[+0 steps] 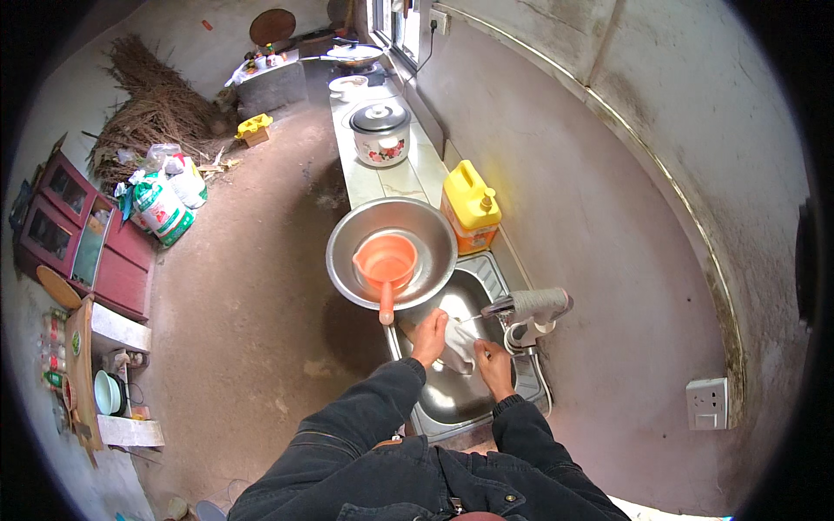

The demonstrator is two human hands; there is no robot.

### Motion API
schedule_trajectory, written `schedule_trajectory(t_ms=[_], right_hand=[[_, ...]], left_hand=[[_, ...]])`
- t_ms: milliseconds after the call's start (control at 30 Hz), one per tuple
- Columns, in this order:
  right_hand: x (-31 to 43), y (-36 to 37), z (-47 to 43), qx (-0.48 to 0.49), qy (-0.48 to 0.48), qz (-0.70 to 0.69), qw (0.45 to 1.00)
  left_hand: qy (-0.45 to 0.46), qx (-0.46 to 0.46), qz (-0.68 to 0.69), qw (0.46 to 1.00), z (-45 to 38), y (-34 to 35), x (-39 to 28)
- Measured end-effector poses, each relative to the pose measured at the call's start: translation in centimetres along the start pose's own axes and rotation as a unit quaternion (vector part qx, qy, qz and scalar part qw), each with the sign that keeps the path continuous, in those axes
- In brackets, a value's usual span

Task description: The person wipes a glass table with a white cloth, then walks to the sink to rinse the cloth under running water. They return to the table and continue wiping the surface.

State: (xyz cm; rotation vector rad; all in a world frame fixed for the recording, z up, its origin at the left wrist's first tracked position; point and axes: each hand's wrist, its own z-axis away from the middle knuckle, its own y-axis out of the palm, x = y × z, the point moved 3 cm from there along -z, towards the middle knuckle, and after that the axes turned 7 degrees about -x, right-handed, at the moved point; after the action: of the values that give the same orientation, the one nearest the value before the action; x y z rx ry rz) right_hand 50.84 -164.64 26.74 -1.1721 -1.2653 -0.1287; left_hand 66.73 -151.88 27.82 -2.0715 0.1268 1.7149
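Over the stainless steel sink (456, 397), my left hand (430, 337) and my right hand (494, 368) grip a white cloth (461, 345) stretched between them. A thin stream of water from the faucet (498, 306) reaches the cloth near my left hand. Grey wrapping covers the faucet's body, which is mounted at the wall to the right of the sink. Beyond my left hand, a wide metal basin (340, 260) rests across the counter and the sink's far edge. Inside it lies an orange plastic dipper (386, 260), its handle pointing towards me over the rim.
A yellow plastic jug (470, 202) stands by the wall beside the basin. Farther along the tiled counter are a flowered rice cooker (381, 137) and a lidded wok (355, 55). A red cabinet (98, 241), full bags (163, 202) and piled brushwood (156, 111) line the left side.
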Motion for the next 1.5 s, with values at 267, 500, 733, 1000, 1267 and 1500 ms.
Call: schedule_trajectory(t_ms=[267,500,733,1000,1267,1500], right_hand=[[-3.0,0.7,-0.7,0.007,0.313,-0.405,0.859],[-0.3,-1.8,-2.6,0.037,0.215,-0.597,0.772],[2.8,-2.0,-2.3,0.036,0.151,-0.436,0.886],[2.8,0.4,4.7,0.297,0.109,-0.24,0.918],[-0.4,0.5,2.9,0.161,0.378,-0.377,0.83],[1.0,2.5,-1.1,0.103,0.353,-0.577,0.729]], left_hand=[[0.035,0.14,0.03,0.989,-0.2,0.9,-4.3],[0.084,0.373,-0.032,0.924,0.1,-0.9,-0.5],[0.14,0.132,-0.287,0.938,0.8,-1.8,5.7],[-0.364,0.267,0.442,0.775,1.5,2.0,4.0],[-0.372,0.272,0.551,0.696,2.0,1.6,3.6],[-0.301,0.25,0.48,0.786,1.2,0.3,2.6]])
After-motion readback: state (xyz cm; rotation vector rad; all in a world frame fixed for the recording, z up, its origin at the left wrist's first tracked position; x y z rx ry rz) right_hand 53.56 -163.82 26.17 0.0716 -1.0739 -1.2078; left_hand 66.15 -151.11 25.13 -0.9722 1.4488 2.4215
